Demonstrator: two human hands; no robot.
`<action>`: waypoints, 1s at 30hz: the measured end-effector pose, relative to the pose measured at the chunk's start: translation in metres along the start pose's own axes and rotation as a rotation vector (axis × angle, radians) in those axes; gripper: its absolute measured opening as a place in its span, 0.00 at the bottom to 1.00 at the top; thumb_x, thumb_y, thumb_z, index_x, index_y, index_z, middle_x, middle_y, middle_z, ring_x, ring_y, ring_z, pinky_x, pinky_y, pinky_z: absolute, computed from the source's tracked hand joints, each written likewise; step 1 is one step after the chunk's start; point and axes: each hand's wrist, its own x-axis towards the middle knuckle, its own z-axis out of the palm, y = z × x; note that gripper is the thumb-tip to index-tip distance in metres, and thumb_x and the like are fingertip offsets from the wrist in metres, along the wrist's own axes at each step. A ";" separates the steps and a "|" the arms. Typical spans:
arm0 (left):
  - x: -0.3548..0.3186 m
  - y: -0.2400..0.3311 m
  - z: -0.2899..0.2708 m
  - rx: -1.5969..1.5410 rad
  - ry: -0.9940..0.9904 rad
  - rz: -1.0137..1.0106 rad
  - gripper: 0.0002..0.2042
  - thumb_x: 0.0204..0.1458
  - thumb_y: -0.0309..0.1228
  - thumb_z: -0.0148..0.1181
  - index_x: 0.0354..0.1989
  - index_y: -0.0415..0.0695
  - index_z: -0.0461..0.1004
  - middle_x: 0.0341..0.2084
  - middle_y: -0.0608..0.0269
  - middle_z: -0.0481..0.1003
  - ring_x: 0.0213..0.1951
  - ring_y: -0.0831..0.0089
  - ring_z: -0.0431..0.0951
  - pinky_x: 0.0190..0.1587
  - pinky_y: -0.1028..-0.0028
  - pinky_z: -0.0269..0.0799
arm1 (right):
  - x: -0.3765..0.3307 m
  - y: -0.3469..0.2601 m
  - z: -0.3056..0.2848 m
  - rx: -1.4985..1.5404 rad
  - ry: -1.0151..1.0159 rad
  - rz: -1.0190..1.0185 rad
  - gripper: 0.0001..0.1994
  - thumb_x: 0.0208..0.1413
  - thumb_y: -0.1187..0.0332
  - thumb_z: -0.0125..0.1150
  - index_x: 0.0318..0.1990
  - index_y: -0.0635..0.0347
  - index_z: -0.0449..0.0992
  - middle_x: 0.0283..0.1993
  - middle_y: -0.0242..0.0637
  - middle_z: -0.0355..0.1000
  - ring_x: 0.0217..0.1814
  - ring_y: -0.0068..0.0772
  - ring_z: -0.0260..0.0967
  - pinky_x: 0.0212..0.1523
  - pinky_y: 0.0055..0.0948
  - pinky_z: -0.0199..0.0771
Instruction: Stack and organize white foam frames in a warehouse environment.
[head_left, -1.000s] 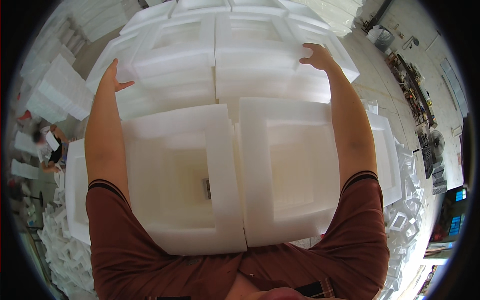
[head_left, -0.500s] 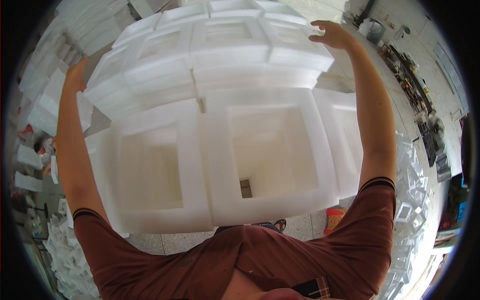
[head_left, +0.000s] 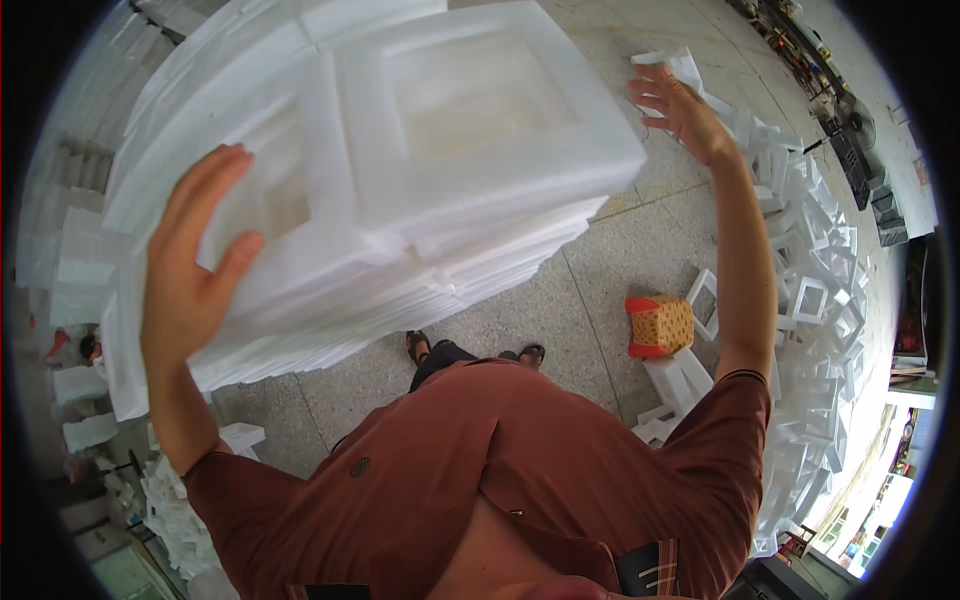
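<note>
Two white foam frames (head_left: 470,178) with square openings top the nearest stacks, from upper left to upper centre; the left hand (head_left: 195,250) holds its fingers and thumb wide apart over the left one, contact unclear. At upper right, the right hand (head_left: 690,115) has loosely spread fingers, gripping nothing, beyond the stacks' right edge. Speckled floor (head_left: 590,275) separates that edge from one yellow-and-red patterned block (head_left: 662,326) and countless small frames (head_left: 835,275) at right.
</note>
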 end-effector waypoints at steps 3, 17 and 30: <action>-0.003 0.062 0.064 -0.176 0.019 0.319 0.19 0.52 0.34 0.66 0.49 0.37 0.77 0.53 0.47 0.73 0.59 0.46 0.70 0.61 0.55 0.66 | -0.037 0.039 0.031 0.148 -0.016 -0.023 0.52 0.55 0.24 0.30 0.72 0.63 0.47 0.73 0.58 0.48 0.75 0.58 0.46 0.71 0.55 0.51; -0.173 0.075 0.348 -0.629 -0.620 -0.881 0.15 0.56 0.35 0.59 0.47 0.38 0.76 0.31 0.51 0.80 0.34 0.61 0.82 0.39 0.68 0.77 | -0.055 0.052 0.095 -0.202 -0.094 -0.464 0.49 0.48 0.52 0.72 0.68 0.75 0.50 0.66 0.65 0.57 0.61 0.67 0.64 0.61 0.46 0.69; -0.185 0.124 0.452 -0.495 -0.885 -1.128 0.26 0.57 0.46 0.57 0.57 0.39 0.71 0.47 0.47 0.78 0.51 0.49 0.77 0.54 0.59 0.72 | -0.001 0.048 0.019 -0.202 -0.538 -0.624 0.49 0.49 0.56 0.72 0.69 0.74 0.48 0.61 0.68 0.62 0.58 0.66 0.68 0.54 0.47 0.74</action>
